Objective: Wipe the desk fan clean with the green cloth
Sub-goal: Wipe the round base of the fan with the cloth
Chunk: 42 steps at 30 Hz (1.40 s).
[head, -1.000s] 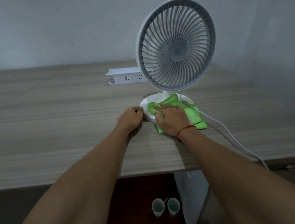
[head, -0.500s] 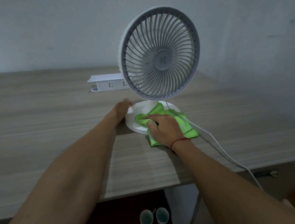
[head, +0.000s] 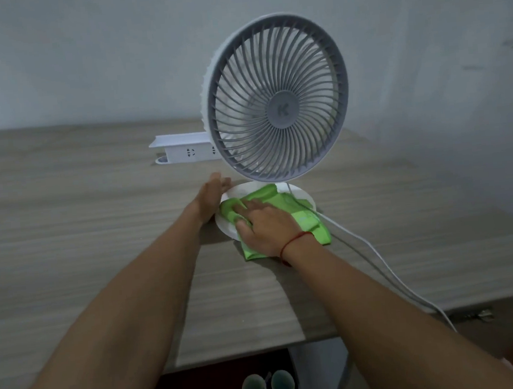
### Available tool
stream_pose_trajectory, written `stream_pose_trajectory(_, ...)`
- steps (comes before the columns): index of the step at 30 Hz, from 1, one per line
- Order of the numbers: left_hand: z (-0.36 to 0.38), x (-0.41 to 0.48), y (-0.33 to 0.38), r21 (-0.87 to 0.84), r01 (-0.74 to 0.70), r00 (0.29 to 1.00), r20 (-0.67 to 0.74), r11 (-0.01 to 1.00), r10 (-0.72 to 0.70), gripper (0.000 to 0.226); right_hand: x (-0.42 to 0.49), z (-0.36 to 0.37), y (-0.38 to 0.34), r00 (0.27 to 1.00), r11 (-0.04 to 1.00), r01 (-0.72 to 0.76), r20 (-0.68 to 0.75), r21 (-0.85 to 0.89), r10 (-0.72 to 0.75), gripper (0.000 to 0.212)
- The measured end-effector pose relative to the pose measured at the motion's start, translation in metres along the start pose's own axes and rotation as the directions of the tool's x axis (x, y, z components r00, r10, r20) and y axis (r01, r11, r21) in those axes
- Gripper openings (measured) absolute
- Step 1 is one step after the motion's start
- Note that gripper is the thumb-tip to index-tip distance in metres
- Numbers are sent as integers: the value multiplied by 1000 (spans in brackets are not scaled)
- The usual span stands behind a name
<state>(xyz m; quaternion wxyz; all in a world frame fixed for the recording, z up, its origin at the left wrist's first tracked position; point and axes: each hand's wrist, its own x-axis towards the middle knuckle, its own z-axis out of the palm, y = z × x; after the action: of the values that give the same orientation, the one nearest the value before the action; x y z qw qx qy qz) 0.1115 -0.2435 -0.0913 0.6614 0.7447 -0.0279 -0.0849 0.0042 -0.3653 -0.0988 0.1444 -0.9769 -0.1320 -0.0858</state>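
A white desk fan (head: 276,99) with a grey round grille stands upright on the wooden table. Its round white base (head: 303,198) lies just in front of me. A green cloth (head: 300,215) is spread over the base and hangs onto the table at the right. My right hand (head: 264,224) presses flat on the cloth, fingers over its bunched left end. My left hand (head: 212,195) rests against the left rim of the base, fingers curved along it. Part of the base is hidden under the cloth.
A white power strip (head: 183,148) lies behind the fan at the left. The fan's white cable (head: 379,261) runs from the base over the table's front edge at the right. Two cups (head: 267,388) stand on the floor below the table (head: 67,242).
My left hand has slid from the front of the base along its left rim toward the back. My right hand has pushed the cloth further onto the base.
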Motion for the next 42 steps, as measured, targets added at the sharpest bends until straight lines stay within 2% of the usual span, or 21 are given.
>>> stream_pose_trajectory(4, -6, -16, 4, -36, 77, 995, -58, 996, -79, 64, 25, 6, -7, 996, 998, -55, 62, -12, 56, 47)
stream_pose_trajectory(8, -6, -31, 4, -13, 39, 995, -95, 999, -40, 60, 28, 5, -19, 983, 990, -138, 125, -4, 138, 52)
stream_pose_trajectory(9, -4, -36, 5, -16, 27, 994, -108, 1000, -28, 58, 25, 2, -22, 982, 988, -143, 135, 56, 134, 52)
stream_pose_trajectory(11, 0, -44, 6, -21, -1, 992, -124, 1000, -2, 53, 16, -7, -23, 984, 931, -172, 101, 321, 147, 45)
stream_pose_trajectory(12, 1, -47, 6, -19, -16, 990, -137, 1000, 13, 50, 12, -13, -18, 980, 876, -191, 39, 442, 194, 42)
stream_pose_trajectory(14, 0, -54, 2, 48, -58, 981, -183, 997, 66, 46, 5, -23, 2, 920, 815, -238, -148, 528, 364, 34)
stream_pose_trajectory(16, 2, -61, -5, 205, -167, 941, -258, 964, 217, 38, -2, -26, 27, 825, 795, -322, -260, 514, 502, 29)
stream_pose_trajectory(18, 8, -65, -6, 380, -220, 871, -338, 898, 356, 29, -9, -24, 46, 807, 799, -370, -261, 474, 529, 26)
stream_pose_trajectory(19, 14, -70, -4, 446, -229, 865, -314, 865, 391, 29, -13, -22, 52, 817, 810, -374, -252, 452, 519, 27)
stream_pose_trajectory(20, 22, -74, -1, 537, -235, 877, -242, 810, 415, 31, -15, -20, 57, 828, 821, -372, -244, 433, 504, 28)
stream_pose_trajectory(22, 38, -84, -2, 760, -243, 903, -49, 602, 426, 43, -18, -18, 62, 852, 848, -359, -235, 390, 469, 33)
stream_pose_trajectory(24, 44, -92, -9, 870, -256, 912, 73, 421, 404, 57, -21, -17, 63, 882, 883, -338, -217, 326, 418, 34)
stream_pose_trajectory(25, 41, -94, -12, 884, -258, 919, 101, 390, 380, 58, -22, -16, 63, 899, 903, -324, -206, 284, 387, 33)
stream_pose_trajectory(29, 10, -92, -7, 908, -173, 970, 91, 382, 224, 52, -26, -14, 64, 943, 955, -264, -171, 136, 285, 33)
stream_pose_trajectory(31, 8, -88, 2, 911, -130, 973, 42, 390, 226, 47, -23, -13, 64, 941, 956, -269, -178, 115, 286, 35)
stream_pose_trajectory(35, 43, -84, -6, 855, -71, 984, -25, 514, 177, 58, -18, -3, 59, 959, 968, -250, -135, -2, 247, 47)
stream_pose_trajectory(38, 52, -78, -20, 904, -36, 991, -23, 425, 132, 65, -17, 2, 60, 970, 976, -210, -133, -58, 201, 54)
stream_pose_trajectory(42, 29, -56, -15, 934, -25, 998, 6, 355, 56, 64, -15, 6, 61, 961, 980, -183, -223, -74, 163, 82)
